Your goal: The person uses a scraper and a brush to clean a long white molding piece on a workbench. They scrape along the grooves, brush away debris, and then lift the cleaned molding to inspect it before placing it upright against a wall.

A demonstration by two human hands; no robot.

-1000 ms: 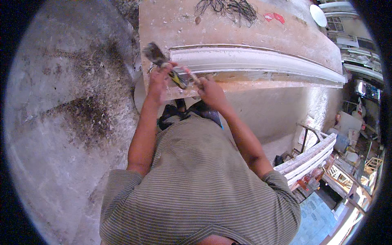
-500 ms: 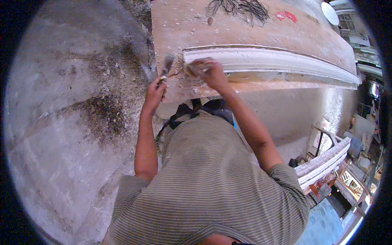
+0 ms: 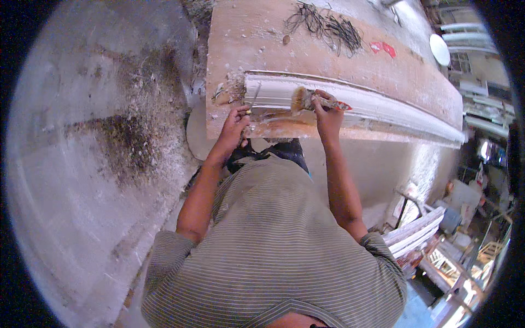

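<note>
1. White, ridged, plaster-like moulding [image 3: 383, 111], long and narrow, lies on our dusty, brownish-pink table [image 3: 262, 52]. We take it as our landmark.
2. Our left hand [image 3: 235, 123] is closed, its fingers pinching a thin tool with a yellowish handle [image 3: 249, 112]. The slim shaft points over the moulding's left end; whether it touches, we cannot tell.
3. Our right hand [image 3: 328, 112] has its fingers curled around a pale-bristled paintbrush with a red-ended handle [image 3: 301, 99]. The bristles stand over the moulding's near side, toward its left end; contact is unclear to us.
4. As we judge it, the white profile looks largely complete: its ridges run along the whole length we can see.
5. Less finished, in our judgement, are the surroundings: dark, crumbly scraps [image 3: 221, 95] lie just left of the moulding, and a brownish strip [image 3: 281, 124] shows along its near edge.
6. Beyond the moulding's far side lie a tangle of dark wire [image 3: 344, 34] and small red scraps [image 3: 389, 50].
</note>
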